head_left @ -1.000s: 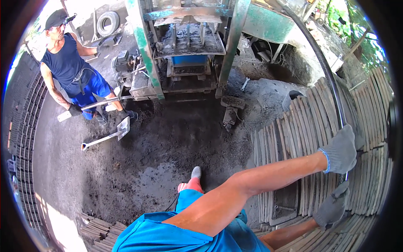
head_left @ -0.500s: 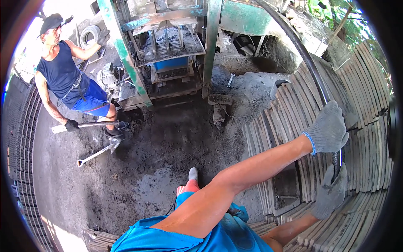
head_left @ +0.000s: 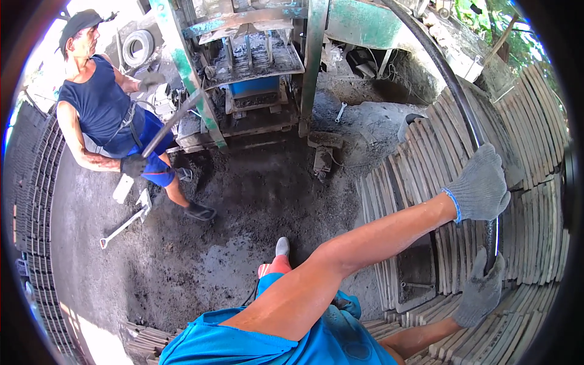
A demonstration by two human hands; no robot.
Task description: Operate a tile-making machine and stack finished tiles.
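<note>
Beside the boards (head_left: 420,167), your left hand (head_left: 480,187) and right hand (head_left: 483,293) both grasp the bar (head_left: 454,87); should either grip slip along its shiny length, the bar could swing or drop onto the boards.

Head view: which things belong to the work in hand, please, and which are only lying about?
Work in hand:
- long, dark, round bar, in the grip of the grey-gloved left hand and grey-gloved right hand

Seemingly just lying about:
- pale, metal-looking shovel, on the grey floor
- silver, metal-looking spanner
- black, round tyre
</note>
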